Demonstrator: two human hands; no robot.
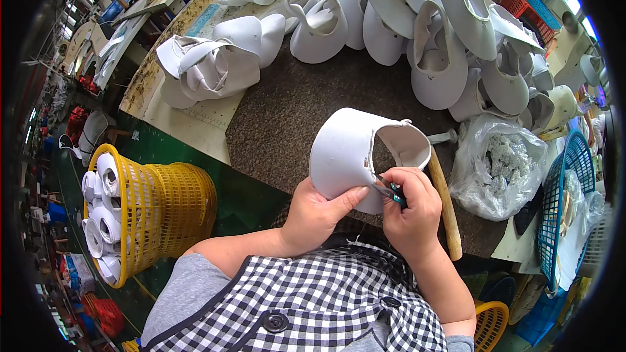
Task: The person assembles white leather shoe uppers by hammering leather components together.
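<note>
A white shoe upper (340,150) stands on its side in front of me, its round opening turned to the right. My left hand (316,212) grips its lower left side, thumb laid along the outside. In my right hand (415,205) is a pair of small thread snips (391,190), dark with a teal part. Their tip rests at the edge of the upper's opening. My right fingers are curled round the snips and hide much of them.
A wooden-handled hammer (445,202) lies right of my right hand. Beyond it is a clear plastic bag (502,166) of grey bits. White uppers (440,78) are heaped along the bench's far side. Yellow baskets (179,202) stand at left, a blue basket (554,221) at right.
</note>
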